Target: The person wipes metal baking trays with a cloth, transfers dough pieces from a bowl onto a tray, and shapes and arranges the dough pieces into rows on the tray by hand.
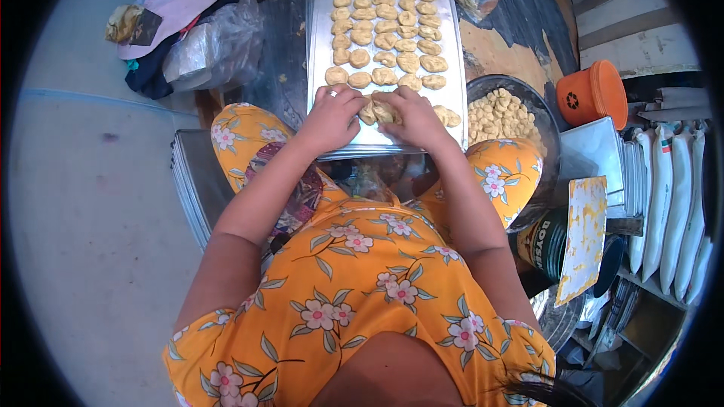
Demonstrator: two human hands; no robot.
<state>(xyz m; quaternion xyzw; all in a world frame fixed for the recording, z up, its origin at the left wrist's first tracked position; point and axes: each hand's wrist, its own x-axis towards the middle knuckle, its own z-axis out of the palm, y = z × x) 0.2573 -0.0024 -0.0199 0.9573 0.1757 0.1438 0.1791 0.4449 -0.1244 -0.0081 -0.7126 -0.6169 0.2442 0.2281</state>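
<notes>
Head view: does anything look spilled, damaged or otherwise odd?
The white board at the right stands out: uneven yellow patches mark its face, as if stained or worn. On the metal tray, the dough pieces vary in shape and spacing, but none look spilled.

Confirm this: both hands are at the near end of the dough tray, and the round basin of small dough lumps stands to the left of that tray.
The side is wrong: the head view shows the round basin of small dough lumps to the right of the dough tray.
</notes>
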